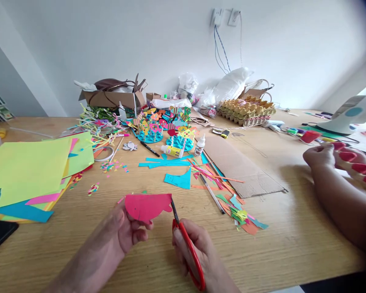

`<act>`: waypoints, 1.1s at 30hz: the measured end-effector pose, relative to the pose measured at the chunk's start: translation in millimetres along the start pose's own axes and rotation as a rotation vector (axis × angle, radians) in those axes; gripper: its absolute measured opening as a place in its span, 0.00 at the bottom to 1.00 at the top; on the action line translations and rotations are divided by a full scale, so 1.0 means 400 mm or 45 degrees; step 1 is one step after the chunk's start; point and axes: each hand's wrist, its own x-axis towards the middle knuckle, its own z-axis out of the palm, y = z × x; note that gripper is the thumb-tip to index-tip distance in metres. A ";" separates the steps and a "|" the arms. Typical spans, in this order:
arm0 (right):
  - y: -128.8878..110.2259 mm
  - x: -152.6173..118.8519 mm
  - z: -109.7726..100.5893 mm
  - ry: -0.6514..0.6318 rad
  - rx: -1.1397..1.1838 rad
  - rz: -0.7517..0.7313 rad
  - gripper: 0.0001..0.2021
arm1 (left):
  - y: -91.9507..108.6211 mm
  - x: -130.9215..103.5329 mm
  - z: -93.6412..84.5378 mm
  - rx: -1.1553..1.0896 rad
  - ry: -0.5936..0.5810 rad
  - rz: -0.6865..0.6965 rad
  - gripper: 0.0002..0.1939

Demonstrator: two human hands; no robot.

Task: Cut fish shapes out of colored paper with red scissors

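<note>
My left hand (131,228) pinches a pink paper cutout (146,206) by its left side and lower edge. The cutout has a straight top, a rounded belly and a small notched tail at the right. My right hand (193,248) grips red-handled scissors (197,262), fingers wrapped round the handles. The dark blades point up and touch the cutout's right end. Just beyond lies a blue paper scrap (179,179) with a curved cut edge. A pen (212,194) rests on the table to the right of it.
Colored paper sheets (27,167) lie at the left. Paper fish decorations (167,122), a glue bottle (199,145) and egg cartons (247,110) stand at the back. A cardboard sheet (240,167) lies right of center. Another person's hand (320,156) holds red pieces at far right.
</note>
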 end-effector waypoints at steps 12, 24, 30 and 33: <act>0.021 -0.008 0.059 -0.040 -0.029 -0.074 0.27 | -0.087 0.031 0.066 0.193 0.499 0.279 0.14; 0.011 -0.011 0.044 -0.229 0.130 -0.066 0.27 | -0.063 0.030 0.095 0.082 0.532 0.217 0.09; 0.004 -0.013 0.042 -0.207 0.132 -0.095 0.26 | -0.072 0.034 0.104 0.099 0.556 0.245 0.05; -0.001 -0.010 0.042 -0.192 0.132 -0.102 0.27 | -0.083 0.035 0.106 0.081 0.578 0.256 0.06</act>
